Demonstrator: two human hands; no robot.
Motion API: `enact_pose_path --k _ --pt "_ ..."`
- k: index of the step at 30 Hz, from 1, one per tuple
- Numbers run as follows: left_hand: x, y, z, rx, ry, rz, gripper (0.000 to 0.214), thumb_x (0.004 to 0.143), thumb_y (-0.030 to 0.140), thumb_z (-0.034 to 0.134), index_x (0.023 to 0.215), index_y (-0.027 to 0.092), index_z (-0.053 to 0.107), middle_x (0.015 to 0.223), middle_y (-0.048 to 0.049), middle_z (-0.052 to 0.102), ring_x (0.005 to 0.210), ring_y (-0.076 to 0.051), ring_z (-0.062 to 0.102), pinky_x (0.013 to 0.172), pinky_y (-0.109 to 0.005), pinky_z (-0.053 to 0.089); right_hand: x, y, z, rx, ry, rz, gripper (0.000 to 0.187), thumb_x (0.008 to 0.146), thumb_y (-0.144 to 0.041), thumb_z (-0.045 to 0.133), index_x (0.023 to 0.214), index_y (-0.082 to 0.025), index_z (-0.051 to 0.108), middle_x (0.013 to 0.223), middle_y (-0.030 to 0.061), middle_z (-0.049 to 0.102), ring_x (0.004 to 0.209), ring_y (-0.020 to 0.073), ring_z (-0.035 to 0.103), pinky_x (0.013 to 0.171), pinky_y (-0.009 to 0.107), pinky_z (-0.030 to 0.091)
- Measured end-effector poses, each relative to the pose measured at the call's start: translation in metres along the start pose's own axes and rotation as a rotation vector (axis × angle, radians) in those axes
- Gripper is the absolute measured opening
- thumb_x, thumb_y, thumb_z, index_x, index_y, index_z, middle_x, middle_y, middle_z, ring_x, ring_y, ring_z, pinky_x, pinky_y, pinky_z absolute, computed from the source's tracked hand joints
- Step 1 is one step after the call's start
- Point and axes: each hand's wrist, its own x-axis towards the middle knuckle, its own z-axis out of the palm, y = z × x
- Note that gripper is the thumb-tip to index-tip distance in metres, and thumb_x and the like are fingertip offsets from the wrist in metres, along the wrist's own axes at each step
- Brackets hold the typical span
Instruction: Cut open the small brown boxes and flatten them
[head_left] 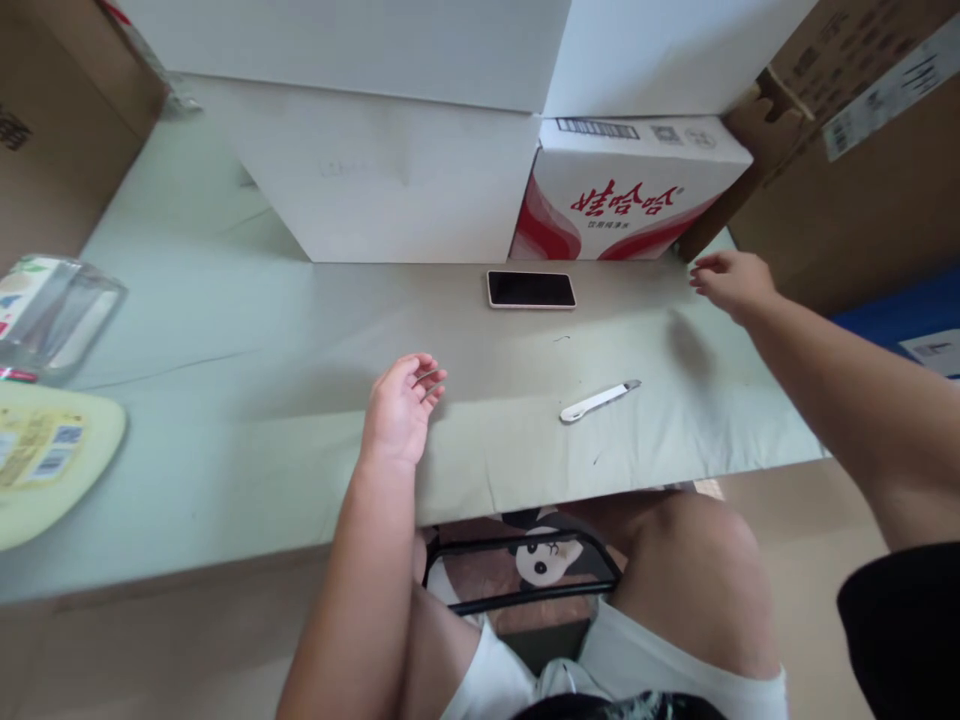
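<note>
My left hand hovers over the table's front part, palm turned inward. Its fingers are loosely bent, slightly apart, and hold nothing. Farther right, my right hand is raised above the table near the printed box, its shadow falling below it. The fingers are loosely curled towards the left, with nothing visible in them. Between the hands lies a white utility knife, its blade end pointing up and right. Behind it, a smartphone with a dark screen and pale edge rests flat. Neither hand touches these.
White boxes stand stacked at the back of the cloth-covered table, beside a white-and-red printed box. At left are a clear plastic package and a pale yellow package. Brown cartons flank the right side.
</note>
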Motion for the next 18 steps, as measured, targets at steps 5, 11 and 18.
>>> enact_pose_path --k 5,11,18 --pt "-0.005 0.001 0.000 -0.050 0.005 -0.014 0.014 0.068 0.029 0.067 0.079 0.020 0.063 0.077 -0.0016 0.064 0.071 -0.015 0.062 0.069 -0.028 0.046 -0.043 -0.050 0.031 -0.081 -0.251 -0.151 0.022 0.082 -0.013 0.065 0.102 -0.013 0.075 0.104 0.0138 0.076 0.090 0.0195 0.070 0.098 0.038 0.051" --pt "-0.011 0.006 -0.004 -0.073 0.014 0.006 0.016 0.065 0.031 0.067 0.073 0.019 0.060 0.083 -0.0030 0.063 0.075 -0.015 0.063 0.068 -0.027 0.045 -0.096 -0.145 0.079 -0.109 -0.530 -0.626 0.035 0.083 -0.019 0.059 0.115 -0.017 0.074 0.119 0.0117 0.075 0.109 0.0273 0.071 0.101 0.043 0.054" --pt "-0.013 0.023 -0.028 -0.153 0.075 0.095 0.027 0.067 0.034 0.064 0.091 0.022 0.064 0.118 -0.0070 0.067 0.093 -0.021 0.066 0.074 -0.031 0.046 -0.147 -0.266 0.126 -0.027 -0.606 -1.015 0.037 0.088 -0.020 0.053 0.121 -0.015 0.069 0.123 0.0111 0.073 0.113 0.0249 0.068 0.101 0.038 0.053"
